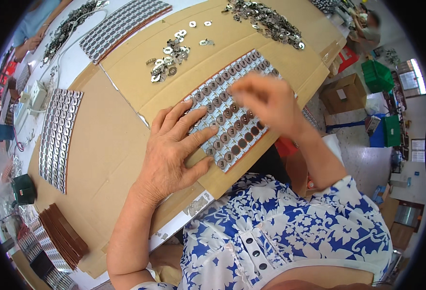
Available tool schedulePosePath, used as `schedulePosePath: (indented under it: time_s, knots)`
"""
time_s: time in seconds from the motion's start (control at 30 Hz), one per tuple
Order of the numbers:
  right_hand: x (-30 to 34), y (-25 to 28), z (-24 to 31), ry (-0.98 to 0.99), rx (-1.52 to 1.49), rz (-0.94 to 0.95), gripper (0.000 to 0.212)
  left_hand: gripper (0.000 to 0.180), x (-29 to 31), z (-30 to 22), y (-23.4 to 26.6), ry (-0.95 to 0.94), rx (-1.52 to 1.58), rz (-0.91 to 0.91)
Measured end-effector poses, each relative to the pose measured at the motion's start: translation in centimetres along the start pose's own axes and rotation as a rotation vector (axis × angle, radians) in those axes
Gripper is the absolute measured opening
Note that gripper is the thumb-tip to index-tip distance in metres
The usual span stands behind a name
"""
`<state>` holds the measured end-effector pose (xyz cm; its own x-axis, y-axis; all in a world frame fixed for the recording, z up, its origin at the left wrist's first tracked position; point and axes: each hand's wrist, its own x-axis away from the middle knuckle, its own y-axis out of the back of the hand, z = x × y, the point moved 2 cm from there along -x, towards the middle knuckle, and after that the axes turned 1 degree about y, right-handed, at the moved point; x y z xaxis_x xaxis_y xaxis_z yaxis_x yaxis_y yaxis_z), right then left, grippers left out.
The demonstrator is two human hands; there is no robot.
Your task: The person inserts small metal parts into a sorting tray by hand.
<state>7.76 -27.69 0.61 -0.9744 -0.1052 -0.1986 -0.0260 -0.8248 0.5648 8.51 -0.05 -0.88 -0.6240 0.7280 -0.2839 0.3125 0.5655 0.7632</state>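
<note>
Left hand spread on a disc-filled board at the worktop's near edge

A rectangular board [233, 140] with a pale face and a reddish-brown rim lies on the cardboard-covered worktop [111, 193], just inside its near edge and slanted along it. Rows of small round discs [224, 137] fill much of its face; those in the row closest to the near edge look darkest.

The left hand [167, 154] lies spread over the board's left end, its fingertips touching the discs and its thumb by the near left corner. The right hand [268, 99] is over the board's right half, blurred, with its fingers curled toward the thumb; whether they pinch anything cannot be told.

Beyond the board's far edge lies a small pile of loose metal pieces [172, 55]. A larger heap of metal parts [271, 24] sits toward the worktop's far right corner. A stack of filled panels [121, 29] lies at the far left edge of the cardboard, and a silvery panel [60, 140] rests along its left edge. Brown boards [63, 237] are stacked at the near left corner.

Past the worktop's right end are a cardboard carton [343, 94] and a green crate [377, 75].
</note>
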Motion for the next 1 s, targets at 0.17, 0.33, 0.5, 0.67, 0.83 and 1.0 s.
schedulePosePath:
  time_s: [0.17, 0.33, 0.5, 0.67, 0.83, 1.0]
  knots:
    - [-11.9, 1.6, -6.5, 0.345, 0.341, -0.123, 0.016, 0.061, -0.3, -0.6, 0.2, 0.003, -0.003, -0.006]
    - [-14.1, 2.3, -9.1, 0.419, 0.344, -0.088, 0.017, 0.060, -0.5, -1.1, -0.2, -0.028, 0.004, -0.005]
    - [-8.1, 3.2, -4.1, -0.086, -0.206, 0.073, 0.016, 0.059, -0.7, -0.3, -0.4, -0.034, 0.001, -0.004]
    - [0.5, 1.3, 1.0, -0.257, -0.414, 0.370, 0.013, 0.060, 0.1, -0.1, 0.2, -0.048, -0.036, -0.022]
    - [5.0, -0.6, 1.4, -0.177, -0.295, 0.286, 0.010, 0.062, -0.3, 0.3, -0.3, -0.034, -0.017, -0.009]
    - [5.6, -0.8, 2.1, -0.063, -0.099, 0.337, 0.010, 0.063, 0.3, 0.4, -0.3, -0.010, -0.021, -0.003]
